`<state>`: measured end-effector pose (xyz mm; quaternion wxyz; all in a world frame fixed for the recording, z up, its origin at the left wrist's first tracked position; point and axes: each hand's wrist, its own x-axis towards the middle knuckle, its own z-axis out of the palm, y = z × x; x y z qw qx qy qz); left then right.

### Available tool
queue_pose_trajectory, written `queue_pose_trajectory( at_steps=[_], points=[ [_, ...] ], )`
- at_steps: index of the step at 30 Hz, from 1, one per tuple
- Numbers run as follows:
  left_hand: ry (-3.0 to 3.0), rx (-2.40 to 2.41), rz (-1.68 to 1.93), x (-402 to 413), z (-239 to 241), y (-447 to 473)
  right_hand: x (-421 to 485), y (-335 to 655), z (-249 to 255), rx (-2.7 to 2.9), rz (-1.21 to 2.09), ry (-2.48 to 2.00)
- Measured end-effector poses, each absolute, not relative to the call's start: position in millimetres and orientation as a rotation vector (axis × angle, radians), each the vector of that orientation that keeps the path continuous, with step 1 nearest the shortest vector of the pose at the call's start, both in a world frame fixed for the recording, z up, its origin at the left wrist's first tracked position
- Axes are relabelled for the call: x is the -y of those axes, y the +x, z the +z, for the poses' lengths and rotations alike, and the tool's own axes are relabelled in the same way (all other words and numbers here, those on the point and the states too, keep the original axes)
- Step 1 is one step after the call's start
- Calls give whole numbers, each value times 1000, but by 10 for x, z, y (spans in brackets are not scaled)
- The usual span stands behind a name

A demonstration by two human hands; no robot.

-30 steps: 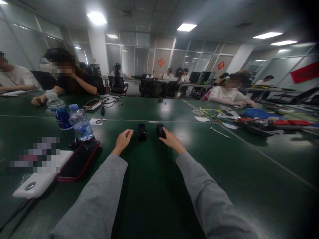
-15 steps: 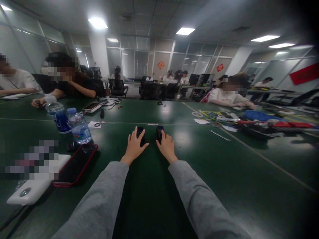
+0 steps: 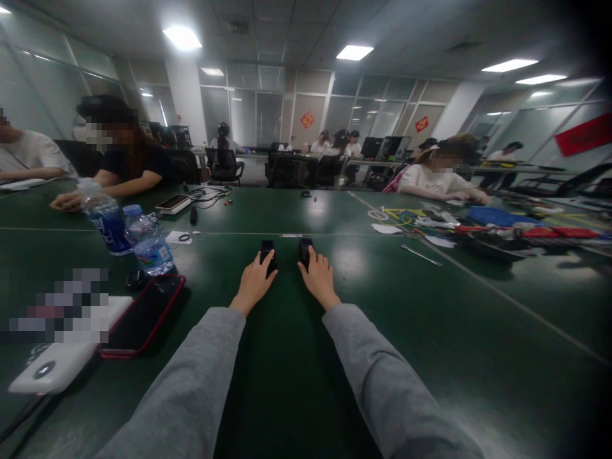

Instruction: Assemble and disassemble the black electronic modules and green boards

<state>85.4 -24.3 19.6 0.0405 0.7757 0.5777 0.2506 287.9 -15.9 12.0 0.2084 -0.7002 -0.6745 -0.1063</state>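
Green table (image 3: 296, 389): L hand (image 3: 252, 284), R hand (image 3: 317, 278), fingers slack, prob. resting on black devices (image 3: 266, 247); phone (image 3: 143, 313) well left.

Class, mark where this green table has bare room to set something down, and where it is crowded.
Bare green table lies right of the right hand, bounded beyond by the metal tool. Another free strip runs between the left hand and the red-cased phone. Crowded: the water bottles by the phone, and the tools and cables far right.
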Motion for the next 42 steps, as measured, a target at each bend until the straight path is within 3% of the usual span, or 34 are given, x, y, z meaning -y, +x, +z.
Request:
queue_pose_trajectory(
  at_steps=[25,37,42],
  points=[
    [2341,-1848,729,307,282,920,183,2848,149,1866,-294,-1926],
    [2124,-1835,1414,338,400,738,165,2897,181,1747,-251,-1850],
    [1947,-1935,1424,239,333,613,256,2806,325,1650,-387,-1727]
  ],
)
